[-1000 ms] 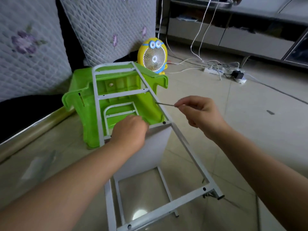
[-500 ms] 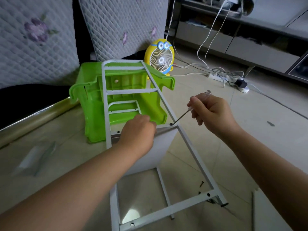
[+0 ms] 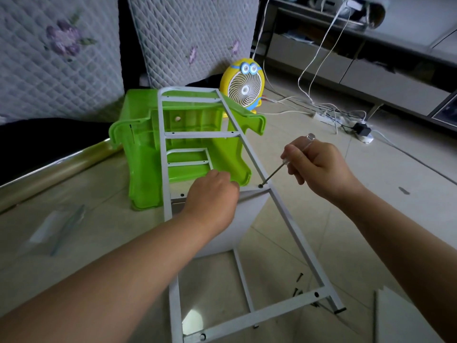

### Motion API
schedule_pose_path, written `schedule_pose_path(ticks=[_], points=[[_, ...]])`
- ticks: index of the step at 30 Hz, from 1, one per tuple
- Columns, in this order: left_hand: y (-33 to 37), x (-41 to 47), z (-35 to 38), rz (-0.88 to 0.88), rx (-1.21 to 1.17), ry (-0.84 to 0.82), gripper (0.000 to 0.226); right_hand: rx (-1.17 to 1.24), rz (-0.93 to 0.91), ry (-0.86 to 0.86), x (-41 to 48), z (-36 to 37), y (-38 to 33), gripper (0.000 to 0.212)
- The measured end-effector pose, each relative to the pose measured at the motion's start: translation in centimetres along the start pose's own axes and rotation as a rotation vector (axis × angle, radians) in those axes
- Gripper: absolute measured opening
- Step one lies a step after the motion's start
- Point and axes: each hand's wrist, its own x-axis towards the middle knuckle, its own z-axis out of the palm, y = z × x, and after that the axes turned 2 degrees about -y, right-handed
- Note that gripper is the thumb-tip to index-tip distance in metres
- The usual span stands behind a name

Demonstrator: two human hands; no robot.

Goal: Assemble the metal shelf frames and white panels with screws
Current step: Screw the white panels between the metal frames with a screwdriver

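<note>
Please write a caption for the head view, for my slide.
Right hand holds a clear-handled screwdriver to the white metal shelf frame; left hand rests where it meets the white panel.

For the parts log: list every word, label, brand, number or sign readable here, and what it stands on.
None can be read.
The yellow fan bears a cartoon face only, no lettering.
The metal frame, white panel, screwdriver and green stool show no markings.
The clutter on the far shelf is too blurred to read.
</note>
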Motion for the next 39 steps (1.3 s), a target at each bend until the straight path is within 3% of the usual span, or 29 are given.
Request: schedule_pose_path(ticks=[12,18,21,25,30,33,36,39], points=[[-0.2,0.1,0.2,-0.01,-0.04,-0.013,0.018,-0.279,0.029,-0.196,2.3,-0.2,-3.3,0.036],[-0.4,0.1,0.1,0.009,-0.073,0.003,0.019,-0.43,0.041,-0.301,3.2,-0.6,-4.7,0.008],[-0.4,0.0,0.0,0.009,-0.081,-0.003,0.019,-0.416,0.036,-0.3,3.5,-0.7,-4.5,0.028],[-0.6,0.1,0.1,0.02,-0.074,-0.011,0.021,-0.448,0.053,-0.336,3.6,-1.3,-4.8,0.024],[-0.6,0.2,-0.1,0.041,-0.05,-0.036,0.029,-0.615,-0.042,-0.363,3.4,-0.8,-5.7,0.046],[-0.7,0.2,-0.1,0.039,-0.048,-0.035,0.029,-0.628,-0.084,-0.306,3.5,-0.7,-5.7,0.038],[-0.7,0.2,-0.1,0.052,-0.05,-0.03,0.029,-0.717,-0.119,-0.286,3.5,-1.5,-5.5,0.013],[-0.8,0.3,0.0,0.051,-0.043,-0.023,0.029,-0.73,-0.119,-0.368,3.4,-2.1,-5.5,0.013]])
